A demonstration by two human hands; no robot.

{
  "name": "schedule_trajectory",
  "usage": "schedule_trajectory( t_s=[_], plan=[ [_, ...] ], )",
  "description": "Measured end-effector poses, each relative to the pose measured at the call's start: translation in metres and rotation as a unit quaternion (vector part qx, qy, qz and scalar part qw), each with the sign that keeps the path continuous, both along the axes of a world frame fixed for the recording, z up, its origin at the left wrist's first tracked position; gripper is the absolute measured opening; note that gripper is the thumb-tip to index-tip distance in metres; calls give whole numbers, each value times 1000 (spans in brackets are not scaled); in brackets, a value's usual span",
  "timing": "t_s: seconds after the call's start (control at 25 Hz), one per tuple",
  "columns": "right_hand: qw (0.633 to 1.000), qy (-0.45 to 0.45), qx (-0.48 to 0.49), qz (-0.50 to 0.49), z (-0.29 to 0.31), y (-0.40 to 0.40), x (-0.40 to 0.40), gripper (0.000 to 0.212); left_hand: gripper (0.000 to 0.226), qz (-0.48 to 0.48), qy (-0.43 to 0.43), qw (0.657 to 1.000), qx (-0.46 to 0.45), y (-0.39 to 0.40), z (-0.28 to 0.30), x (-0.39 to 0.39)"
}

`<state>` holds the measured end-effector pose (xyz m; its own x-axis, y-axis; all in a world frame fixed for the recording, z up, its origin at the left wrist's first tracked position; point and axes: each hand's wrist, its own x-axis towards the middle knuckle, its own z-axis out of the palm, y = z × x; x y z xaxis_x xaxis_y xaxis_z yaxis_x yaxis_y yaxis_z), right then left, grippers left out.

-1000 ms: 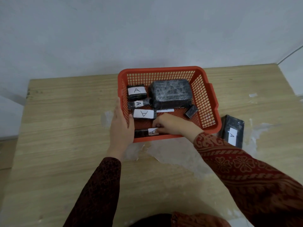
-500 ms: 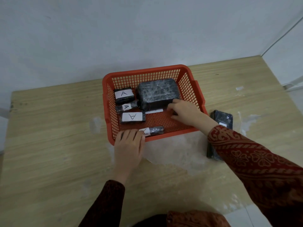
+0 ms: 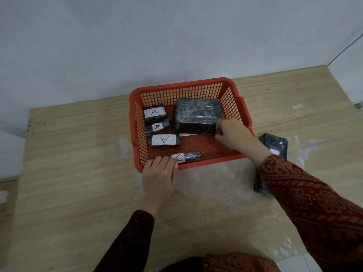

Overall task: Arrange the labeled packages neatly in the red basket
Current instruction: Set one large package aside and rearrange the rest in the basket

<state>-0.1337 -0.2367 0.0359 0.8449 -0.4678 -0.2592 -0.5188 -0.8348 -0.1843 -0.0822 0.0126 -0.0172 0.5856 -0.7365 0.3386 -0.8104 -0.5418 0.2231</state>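
A red basket (image 3: 234, 94) sits on a wooden bench (image 3: 78, 154), close to a white wall (image 3: 137, 36). Inside it, a big black package (image 3: 197, 115) wrapped in shiny film lies at the back right. Three small black packages lie in a row down the left side: one at the back (image 3: 154, 114), one in the middle (image 3: 157, 127) and one nearer the front (image 3: 164, 140). Each has a white label with the letter A. A thin black package (image 3: 188, 157) with a white label lies along the front wall of the basket. The left hand (image 3: 159, 176) rests on the front left rim of the basket, fingers close together and curled over the edge, touching the end of the thin package. The right hand (image 3: 232, 134) reaches into the basket and pinches something small and dark just beside the front right corner of the big package. One more black package (image 3: 274, 147) lies on the bench outside the basket, to its right, partly hidden by the patterned red sleeve (image 3: 314, 203).
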Motion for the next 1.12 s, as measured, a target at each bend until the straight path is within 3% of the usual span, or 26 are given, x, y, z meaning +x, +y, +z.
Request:
schedule_trajectory(
  t_s=[0.08, 0.16, 0.24, 0.36, 0.76, 0.92, 1.12],
  plan=[
    [997, -55, 42, -46, 11, 2, 1, 13, 27, 4, 6, 1000, 3, 1, 2, -1],
    [982, -97, 153, -59, 20, 11, 7, 7, 24, 7, 13, 1000, 11, 1, 6, 0],
    [957, -95, 271, -40, 20, 30, 17, 9, 23, -7, 24, 1000, 0, 2, 10, 0],
    [942, -70, 328, -20, 0, 64, 32, 15, 24, -27, 49, 997, -58, 12, 16, 1],
    [988, -37, 152, 17, -35, 110, 63, 17, 26, 50, 41, 997, -52, 30, -1, -1],
    [988, -43, 143, 24, -37, 113, 68, 17, 27, 59, 26, 995, -70, 29, -4, -1],
    [983, -52, 161, 65, -26, 114, 65, 14, 23, 46, 82, 996, -4, 26, 15, 2]
  ],
)
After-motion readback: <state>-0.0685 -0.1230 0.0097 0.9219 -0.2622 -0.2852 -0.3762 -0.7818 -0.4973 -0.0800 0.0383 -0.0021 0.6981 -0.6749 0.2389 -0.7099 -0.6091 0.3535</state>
